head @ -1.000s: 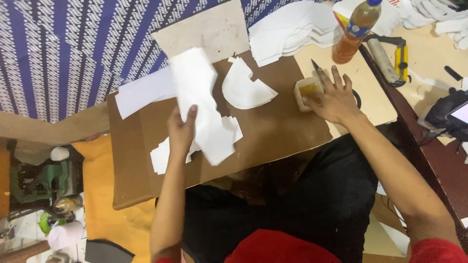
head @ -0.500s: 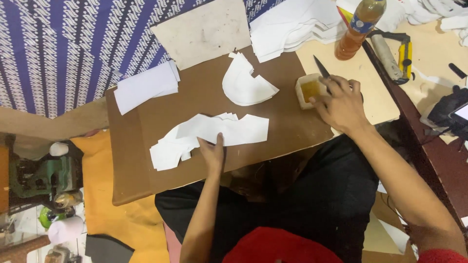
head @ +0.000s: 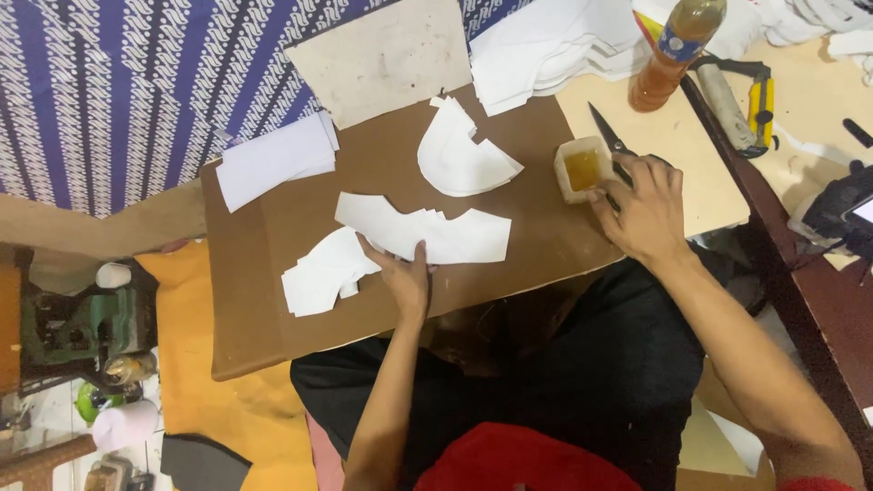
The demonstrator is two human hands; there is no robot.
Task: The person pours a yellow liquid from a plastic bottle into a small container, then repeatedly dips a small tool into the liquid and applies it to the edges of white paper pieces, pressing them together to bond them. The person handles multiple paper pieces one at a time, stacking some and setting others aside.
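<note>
My left hand [head: 406,278] lies flat, fingers apart, on a fanned row of white cut pieces [head: 427,232] spread across a brown board [head: 273,327] on my lap. My right hand [head: 647,211] rests at the board's right end with its fingers spread. Its fingertips touch a small cream cup of amber liquid [head: 580,169], and the palm covers the handles of black scissors [head: 607,133]. Nothing is visibly gripped in either hand.
A curved stack of white pieces [head: 459,162] and a stack of white sheets [head: 273,159] lie on the board. Behind are a beige card [head: 386,56], more white pieces [head: 546,45], an amber bottle [head: 671,50], a yellow-handled tool [head: 759,100], and a dark table edge [head: 800,291] at right.
My left hand held the white pieces upright a second ago, then laid them down and fanned them out flat on the board. My right hand has stayed by the cup.
</note>
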